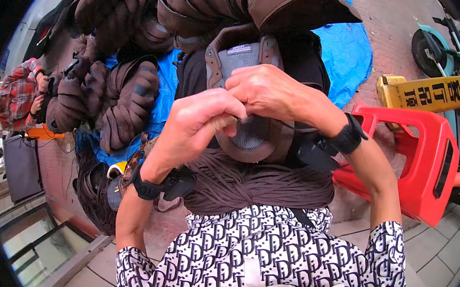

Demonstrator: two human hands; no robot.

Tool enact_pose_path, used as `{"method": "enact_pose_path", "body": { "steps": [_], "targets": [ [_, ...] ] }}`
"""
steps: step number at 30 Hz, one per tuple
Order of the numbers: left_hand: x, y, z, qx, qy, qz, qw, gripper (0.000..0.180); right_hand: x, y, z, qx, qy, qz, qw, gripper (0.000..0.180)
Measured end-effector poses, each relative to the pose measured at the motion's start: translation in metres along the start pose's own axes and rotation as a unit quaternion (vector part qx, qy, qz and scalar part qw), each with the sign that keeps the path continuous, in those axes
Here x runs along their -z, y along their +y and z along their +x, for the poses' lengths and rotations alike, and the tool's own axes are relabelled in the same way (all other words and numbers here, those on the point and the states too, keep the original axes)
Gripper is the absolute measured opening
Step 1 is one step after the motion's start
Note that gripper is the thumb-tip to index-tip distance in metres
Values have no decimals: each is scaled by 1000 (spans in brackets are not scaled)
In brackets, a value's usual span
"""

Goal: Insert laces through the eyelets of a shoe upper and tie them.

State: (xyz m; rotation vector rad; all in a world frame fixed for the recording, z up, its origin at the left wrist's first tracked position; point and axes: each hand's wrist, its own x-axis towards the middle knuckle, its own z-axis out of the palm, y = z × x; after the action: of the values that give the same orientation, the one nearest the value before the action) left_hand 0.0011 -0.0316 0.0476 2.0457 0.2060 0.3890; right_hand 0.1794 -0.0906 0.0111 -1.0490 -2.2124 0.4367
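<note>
A brown shoe upper (251,152) with a grey mesh tongue lies over my lap, its toe end toward me. Above its middle, my two hands meet with fingers closed. My left hand (196,124) pinches a dark shoelace tip beside the upper's lacing opening. My right hand (275,93) is curled over the upper, its fingertips touching the left thumb area; part of its grip is hidden by the knuckles. A stretch of dark shoelace (297,128) runs out to the right below the right hand. Between the upper and my body lies a thick bundle of brown shoelaces (259,187).
Nested brown shoe uppers (209,5) are piled ahead and to the left on a blue tarp (352,56). A red plastic stool (425,160) and a yellow sign box (437,93) stand right, near a parked bicycle (432,52). Another person (18,95) is at the far left.
</note>
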Motion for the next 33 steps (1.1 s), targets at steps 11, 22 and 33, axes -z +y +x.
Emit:
{"method": "enact_pose_path", "body": {
  "steps": [11,22,33],
  "targets": [
    [147,-101,-107,-168,280,-805,495,19,77,70,-173,-423,515,192,720,15],
    [329,-203,-241,-119,421,-643,629,35,177,109,-342,-607,513,0,607,18],
    [160,-113,-52,176,380,-40,907,19,147,71,-245,-365,587,360,627,23]
  ]
}}
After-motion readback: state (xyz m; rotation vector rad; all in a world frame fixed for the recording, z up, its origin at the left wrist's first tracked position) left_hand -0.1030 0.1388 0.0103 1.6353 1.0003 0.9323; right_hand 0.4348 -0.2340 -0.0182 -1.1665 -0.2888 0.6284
